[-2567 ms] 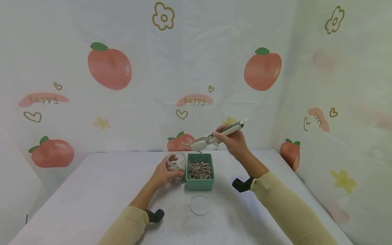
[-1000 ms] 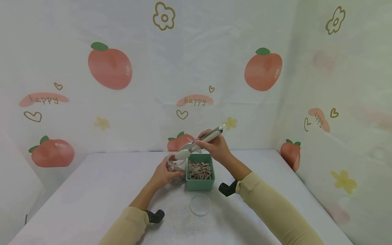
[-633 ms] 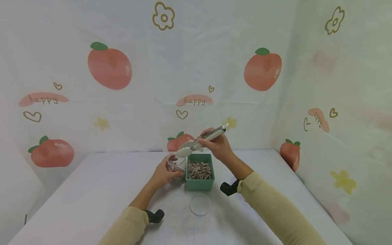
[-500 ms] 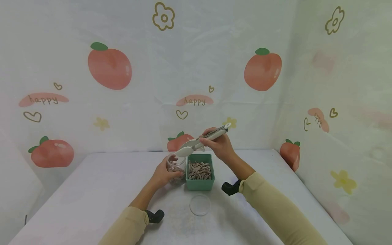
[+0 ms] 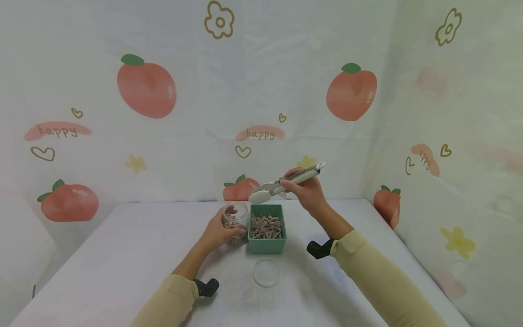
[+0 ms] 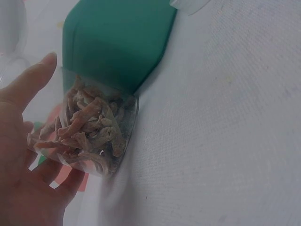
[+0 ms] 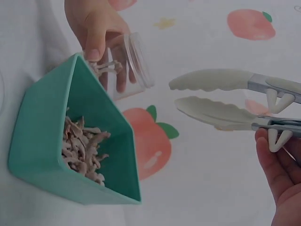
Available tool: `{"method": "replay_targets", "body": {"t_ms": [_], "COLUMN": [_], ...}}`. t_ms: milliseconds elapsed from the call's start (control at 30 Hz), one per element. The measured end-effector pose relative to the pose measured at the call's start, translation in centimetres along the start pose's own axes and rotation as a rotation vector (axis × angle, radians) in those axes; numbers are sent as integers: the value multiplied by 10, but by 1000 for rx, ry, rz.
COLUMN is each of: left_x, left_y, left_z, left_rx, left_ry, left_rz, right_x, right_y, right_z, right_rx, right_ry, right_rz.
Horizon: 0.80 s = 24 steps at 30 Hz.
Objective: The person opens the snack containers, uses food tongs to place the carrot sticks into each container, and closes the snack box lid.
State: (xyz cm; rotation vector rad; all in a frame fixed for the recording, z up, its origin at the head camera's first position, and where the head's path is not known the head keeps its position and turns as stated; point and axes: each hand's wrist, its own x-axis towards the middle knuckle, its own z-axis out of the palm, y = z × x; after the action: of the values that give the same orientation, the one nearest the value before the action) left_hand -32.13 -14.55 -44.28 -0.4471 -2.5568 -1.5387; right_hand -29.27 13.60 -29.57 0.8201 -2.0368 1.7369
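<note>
My left hand (image 5: 217,232) grips a clear jar (image 5: 237,210) standing on the table, its thumb and fingers around the wall. Brownish dried strips (image 6: 91,129) fill its lower part. Touching or nearly touching the jar on the right is a green box (image 5: 267,246) with more of these strips (image 7: 83,146) inside. My right hand (image 5: 307,190) holds a pair of tongs (image 5: 260,196) with pale scalloped heads over the far edge of the box. In the right wrist view the tong heads are slightly apart, nothing between them.
A round clear lid (image 5: 266,273) lies flat on the white table (image 5: 135,254) in front of the green box. Behind and to the right hangs a white backdrop (image 5: 286,54) printed with fruit. A black wrist mount sits on each forearm.
From over the jar's mouth, the tongs in my right hand have moved right and now hover above the green box's far edge. My left hand stays on the jar.
</note>
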Motion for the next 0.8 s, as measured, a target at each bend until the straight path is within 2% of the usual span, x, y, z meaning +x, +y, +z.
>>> {"method": "replay_targets", "body": {"t_ms": [233, 500, 800], "left_x": [0, -1, 0], "left_y": [0, 0, -2], "left_z": [0, -1, -1], "left_rx": [-1, 0, -8], "left_ry": [1, 1, -4], "left_rz": [3, 3, 7], "right_x": [-8, -15, -26], "right_y": [3, 40, 60], "right_z": [-9, -20, -19], "right_rx": [-19, -22, -76], "right_ry": [4, -24, -91], "right_rz": [31, 119, 195]}}
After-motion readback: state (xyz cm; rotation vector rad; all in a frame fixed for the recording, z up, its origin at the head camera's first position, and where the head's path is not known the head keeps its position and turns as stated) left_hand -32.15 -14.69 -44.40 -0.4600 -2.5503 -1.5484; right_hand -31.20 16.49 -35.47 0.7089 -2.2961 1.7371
